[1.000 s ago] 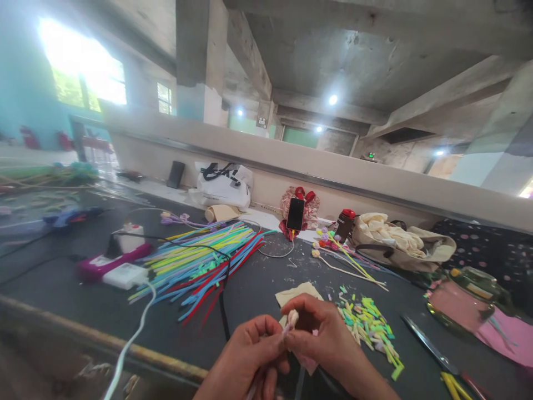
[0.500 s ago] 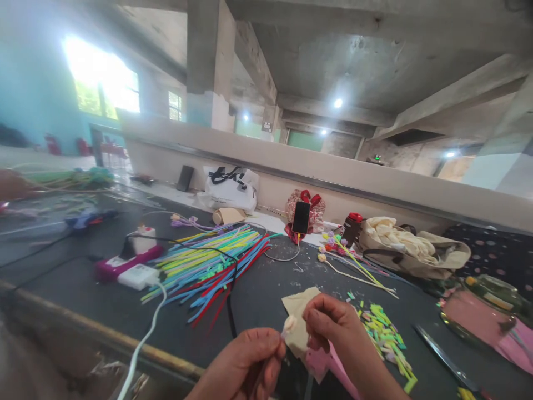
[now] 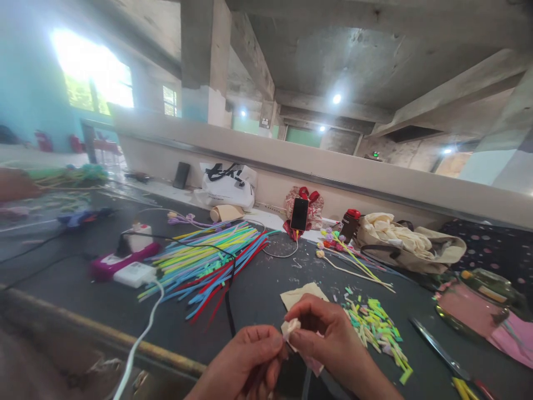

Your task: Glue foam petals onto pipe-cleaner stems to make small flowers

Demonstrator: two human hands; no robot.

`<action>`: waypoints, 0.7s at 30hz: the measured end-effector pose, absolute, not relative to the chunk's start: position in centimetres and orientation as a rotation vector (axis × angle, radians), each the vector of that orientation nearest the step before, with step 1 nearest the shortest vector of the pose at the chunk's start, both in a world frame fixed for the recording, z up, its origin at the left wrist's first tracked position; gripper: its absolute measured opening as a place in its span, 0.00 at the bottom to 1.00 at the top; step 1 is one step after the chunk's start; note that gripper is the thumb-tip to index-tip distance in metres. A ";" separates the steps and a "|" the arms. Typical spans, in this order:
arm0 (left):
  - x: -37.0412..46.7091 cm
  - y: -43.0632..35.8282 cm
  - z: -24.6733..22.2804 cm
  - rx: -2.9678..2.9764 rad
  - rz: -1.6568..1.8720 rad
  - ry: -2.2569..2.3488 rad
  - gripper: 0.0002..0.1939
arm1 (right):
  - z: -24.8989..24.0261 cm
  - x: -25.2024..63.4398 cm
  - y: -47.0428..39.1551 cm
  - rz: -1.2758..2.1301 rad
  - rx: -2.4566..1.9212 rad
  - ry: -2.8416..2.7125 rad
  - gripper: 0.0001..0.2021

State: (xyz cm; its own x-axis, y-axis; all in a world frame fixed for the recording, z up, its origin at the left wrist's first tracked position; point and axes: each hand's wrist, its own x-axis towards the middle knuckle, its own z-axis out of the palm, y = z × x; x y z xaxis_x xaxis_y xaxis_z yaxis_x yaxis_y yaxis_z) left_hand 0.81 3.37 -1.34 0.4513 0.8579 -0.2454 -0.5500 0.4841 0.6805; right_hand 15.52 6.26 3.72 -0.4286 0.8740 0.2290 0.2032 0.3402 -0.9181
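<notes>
A small cream flower [image 3: 290, 326] is held between my two hands, low in the middle of the view. My left hand [image 3: 250, 353] is closed in a pinch at the flower's base, where the stem is mostly hidden by the fingers. The thumb and fingertips of my right hand [image 3: 327, 336] close around the flower's head from the right. Beneath the hands lies a cream sheet [image 3: 303, 291], partly covered. Part of something pink [image 3: 316, 366] shows under my right hand. To the right is a pile of short green and yellow cut pieces [image 3: 377, 319].
Long coloured strips [image 3: 216, 255] lie left of centre, beside a purple power strip [image 3: 112, 265] with a white cable. A phone [image 3: 299, 214] leans at the back. Finished flowers [image 3: 331, 241], a cloth bag [image 3: 410, 244], a long metal tool [image 3: 437, 345] and a jar [image 3: 470, 300] are to the right.
My right hand has moved left, from just beside the flower onto its head. My left hand keeps its pinch. The view has shifted slightly.
</notes>
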 end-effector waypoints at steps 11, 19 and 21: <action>0.9 3.8 -1.5 0.541 0.907 0.633 0.13 | 3.4 15.6 6.2 0.906 -1.004 -1.964 0.05; 0.9 2.1 -0.4 0.411 1.054 0.642 0.07 | 2.9 16.1 6.4 1.329 -0.788 -1.736 0.15; 0.9 2.0 -0.4 0.387 1.029 0.615 0.08 | 3.0 15.9 6.3 1.396 -0.774 -1.701 0.15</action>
State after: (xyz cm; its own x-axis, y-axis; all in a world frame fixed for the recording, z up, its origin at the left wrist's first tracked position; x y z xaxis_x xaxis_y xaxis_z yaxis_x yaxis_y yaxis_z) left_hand 0.94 1.98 -0.35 0.3720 0.8816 -0.2906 -0.6733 0.4717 0.5693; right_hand 15.94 6.25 2.98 -0.5040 0.8420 0.1923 -0.0243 0.2087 -0.9777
